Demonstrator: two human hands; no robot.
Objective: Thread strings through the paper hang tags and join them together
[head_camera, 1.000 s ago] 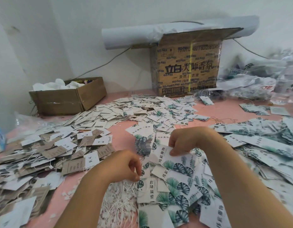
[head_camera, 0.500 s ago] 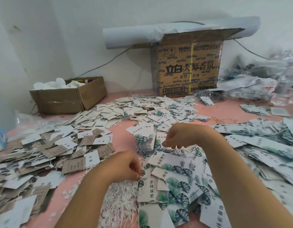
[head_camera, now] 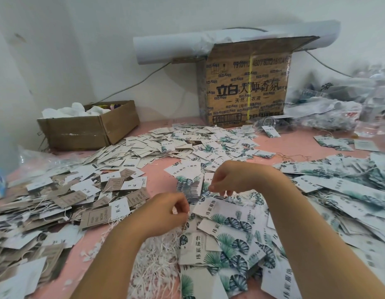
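My left hand [head_camera: 165, 214] hovers over a heap of loose white strings [head_camera: 157, 264], thumb and forefinger pinched on a thin string. My right hand [head_camera: 228, 180] is raised a little behind it, fingertips pinched together on what looks like the same string; the thread is too fine to follow. Between and below both hands lies a pile of white hang tags with green leaf print [head_camera: 228, 236]. One such tag [head_camera: 211, 209] lies with its end just beside my left fingertips. A small upright stack of tags [head_camera: 190, 188] stands under my right fingertips.
Brown and white tags with strings [head_camera: 79, 201] cover the left of the pink table [head_camera: 159, 169]; more leaf tags [head_camera: 349, 190] spread to the right. At the back stand a small open carton [head_camera: 88, 130], a large printed carton [head_camera: 245, 89], a paper roll [head_camera: 170, 48] and plastic bags [head_camera: 338, 106].
My right hand let go of the leaf tag it pressed, rose and moved back, fingers now pinched. My left hand stayed over the strings, shifting only slightly.
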